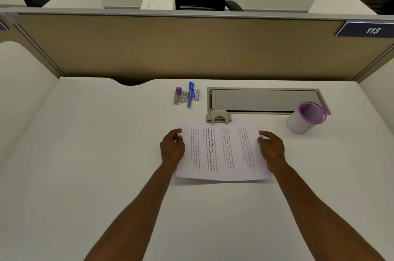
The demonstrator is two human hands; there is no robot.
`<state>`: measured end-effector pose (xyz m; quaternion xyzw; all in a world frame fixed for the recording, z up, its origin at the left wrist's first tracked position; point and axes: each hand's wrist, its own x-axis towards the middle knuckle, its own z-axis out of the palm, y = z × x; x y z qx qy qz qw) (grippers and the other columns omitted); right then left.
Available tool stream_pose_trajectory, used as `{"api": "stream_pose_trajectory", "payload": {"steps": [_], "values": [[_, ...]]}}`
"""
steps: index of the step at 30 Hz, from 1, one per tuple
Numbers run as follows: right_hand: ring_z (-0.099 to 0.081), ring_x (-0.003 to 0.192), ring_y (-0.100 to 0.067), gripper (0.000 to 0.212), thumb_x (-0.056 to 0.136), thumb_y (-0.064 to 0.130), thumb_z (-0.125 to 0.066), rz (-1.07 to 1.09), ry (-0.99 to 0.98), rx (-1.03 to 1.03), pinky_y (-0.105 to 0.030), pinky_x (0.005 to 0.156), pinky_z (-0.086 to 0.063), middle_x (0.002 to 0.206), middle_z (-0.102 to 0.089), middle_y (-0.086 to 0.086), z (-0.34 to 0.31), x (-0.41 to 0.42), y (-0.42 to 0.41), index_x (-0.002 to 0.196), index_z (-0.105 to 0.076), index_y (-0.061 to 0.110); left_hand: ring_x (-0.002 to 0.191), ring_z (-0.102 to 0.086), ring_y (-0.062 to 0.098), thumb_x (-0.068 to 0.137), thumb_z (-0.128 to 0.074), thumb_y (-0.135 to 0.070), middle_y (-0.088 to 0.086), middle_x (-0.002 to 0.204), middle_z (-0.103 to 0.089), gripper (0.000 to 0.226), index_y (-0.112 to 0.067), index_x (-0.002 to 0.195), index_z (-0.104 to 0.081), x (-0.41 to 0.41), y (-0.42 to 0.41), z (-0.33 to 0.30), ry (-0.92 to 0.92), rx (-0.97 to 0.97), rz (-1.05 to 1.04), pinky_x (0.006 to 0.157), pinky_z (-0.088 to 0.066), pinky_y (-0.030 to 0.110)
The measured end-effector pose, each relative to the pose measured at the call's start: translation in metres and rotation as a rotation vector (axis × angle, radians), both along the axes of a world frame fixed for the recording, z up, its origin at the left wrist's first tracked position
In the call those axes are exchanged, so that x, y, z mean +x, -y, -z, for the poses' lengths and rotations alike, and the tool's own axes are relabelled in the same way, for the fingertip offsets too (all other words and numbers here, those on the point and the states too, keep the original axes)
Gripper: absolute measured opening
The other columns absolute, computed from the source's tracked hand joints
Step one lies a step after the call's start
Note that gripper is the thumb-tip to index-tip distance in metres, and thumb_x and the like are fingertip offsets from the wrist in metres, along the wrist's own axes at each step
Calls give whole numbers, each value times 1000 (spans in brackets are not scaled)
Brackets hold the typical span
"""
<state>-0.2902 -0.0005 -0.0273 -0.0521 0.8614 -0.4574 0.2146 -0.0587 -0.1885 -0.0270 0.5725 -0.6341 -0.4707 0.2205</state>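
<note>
A printed sheet of paper [221,154] lies sideways on the white desk [106,154], its near edge lifted slightly off the surface. My left hand [172,147] grips its left edge with curled fingers. My right hand [271,148] holds its right edge the same way. A beige hole punch [218,116] stands just beyond the sheet's far edge, touching or nearly touching it.
Two blue pens [190,94], a purple-capped tube [177,95] and small packets lie at the back centre. A grey cable tray lid [264,100] sits right of them. A purple mesh pen cup [307,117] stands at the right. A tan partition [191,47] closes the desk's back.
</note>
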Motion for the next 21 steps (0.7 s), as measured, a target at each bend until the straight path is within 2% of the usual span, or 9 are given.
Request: {"api": "stream_pose_trajectory", "payload": {"steps": [3, 6, 8, 11, 13, 16, 21], "values": [[-56, 108, -25, 26, 96, 20, -55, 4, 11, -13, -40, 96, -46, 133, -59, -5, -1, 0, 0, 120, -64, 24, 115, -61, 23, 101, -51, -13, 5, 132, -64, 27, -18, 123, -66, -2, 2, 2, 2, -10, -3, 97, -45, 29], [-56, 106, -21, 36, 95, 18, -55, -17, -23, -21, -33, 87, -44, 138, -55, -2, 0, 1, -1, 129, -58, 29, 107, -59, 17, 101, -50, -12, 5, 131, -65, 26, -19, 121, -67, -5, 7, 4, 11, -21, 5, 91, -41, 24], [-56, 95, -17, 36, 95, 18, -55, -31, -45, -28, -30, 84, -44, 133, -59, -3, 2, 1, -1, 129, -59, 30, 100, -55, 12, 101, -50, -11, 5, 128, -66, 27, -19, 120, -67, -6, 9, 6, 21, -32, 11, 90, -41, 23], [-57, 90, -17, 32, 97, 22, -54, -61, -58, -6, -32, 89, -46, 124, -65, -6, 4, 0, 1, 128, -62, 25, 98, -59, 15, 101, -51, -10, 6, 122, -68, 27, -19, 121, -66, -7, 12, 8, 26, -51, 14, 90, -43, 24], [-58, 93, -18, 31, 97, 20, -55, -59, -59, 1, -34, 95, -46, 123, -66, -7, 4, -1, 3, 127, -63, 23, 97, -59, 16, 100, -52, -8, 7, 120, -68, 29, -19, 124, -65, -8, 13, 9, 30, -60, 10, 90, -44, 25], [-60, 100, -20, 30, 96, 16, -57, -35, -59, -3, -30, 95, -44, 127, -64, -6, 4, -2, 5, 124, -65, 21, 97, -55, 13, 100, -51, -6, 8, 124, -66, 33, -20, 128, -64, -9, 14, 9, 42, -65, 5, 94, -47, 28], [-59, 116, -25, 30, 93, 13, -58, -2, -59, -5, -33, 103, -43, 131, -63, -5, 5, -5, 9, 121, -68, 17, 100, -55, 12, 101, -50, -6, 7, 126, -64, 38, -21, 134, -61, -10, 16, 10, 36, -60, 26, 93, -44, 26]]}}
